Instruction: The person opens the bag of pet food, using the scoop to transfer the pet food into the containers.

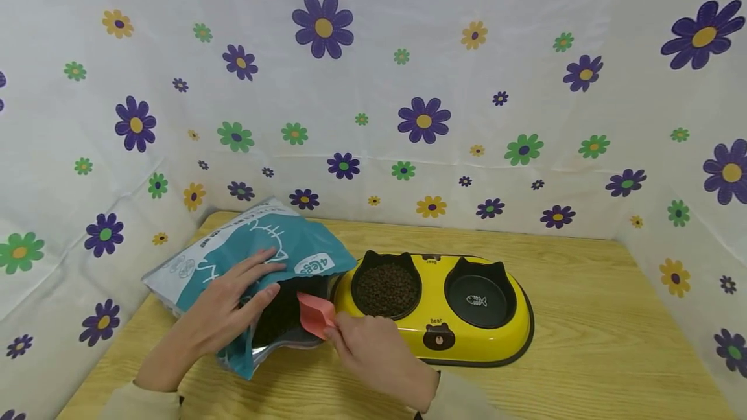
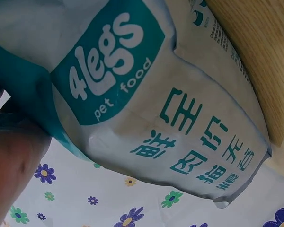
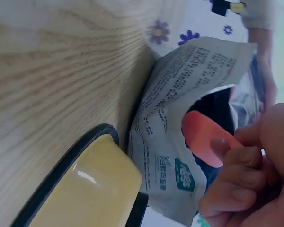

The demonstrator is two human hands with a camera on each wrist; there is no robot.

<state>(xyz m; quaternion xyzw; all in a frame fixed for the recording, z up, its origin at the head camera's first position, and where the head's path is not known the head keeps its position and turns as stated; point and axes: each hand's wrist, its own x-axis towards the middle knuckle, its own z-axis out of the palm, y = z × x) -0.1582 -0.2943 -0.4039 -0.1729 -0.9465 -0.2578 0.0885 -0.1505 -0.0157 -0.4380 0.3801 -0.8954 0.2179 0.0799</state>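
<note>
A teal and white pet food bag [image 1: 303, 238] lies on its side, its mouth facing me, dark inside. My left hand [image 1: 230, 303] holds the bag by its mouth, fingers spread over the upper face and thumb at the rim. In the left wrist view the printed side of the bag [image 2: 180, 109] fills the frame, with little of the hand [image 2: 14, 165] showing. A pink scoop [image 1: 316, 314] is gripped by its handle in my right hand [image 1: 379, 352]; its head reaches into the bag's mouth. In the right wrist view the scoop [image 3: 206, 139] is tilted, its handle between curled fingers.
Right of the bag stands a yellow double feeder [image 1: 434, 290] with a bear print. Its left black bowl holds brown kibble [image 1: 387, 289]; the right bowl [image 1: 478, 300] shows a fishbone print. A flower-patterned cloth [image 1: 373, 70] surrounds the wooden table [image 1: 595, 316].
</note>
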